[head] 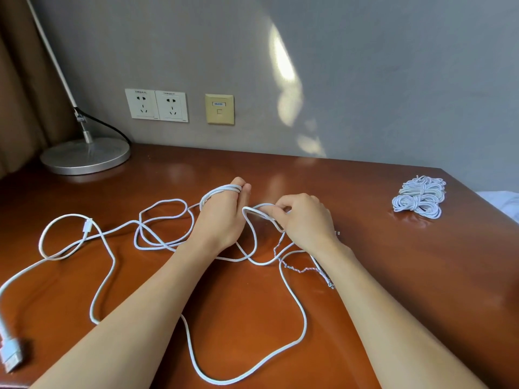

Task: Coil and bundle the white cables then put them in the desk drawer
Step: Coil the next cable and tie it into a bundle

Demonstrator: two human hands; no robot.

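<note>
**Winding a white cable (222,188) at the middle of the desk (407,276).**
Turns sit round the straight fingers of our left hand (222,220); our right hand (304,219) pinches the next loop (finished bundles (420,199) lie far right). Near slack, apparently crossing a braided string (297,270), could snag and drag turns off.

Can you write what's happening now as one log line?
step: coiling | left hand: white cable looped round fingers | right hand: pinches white cable | finished bundles: on desk
</note>
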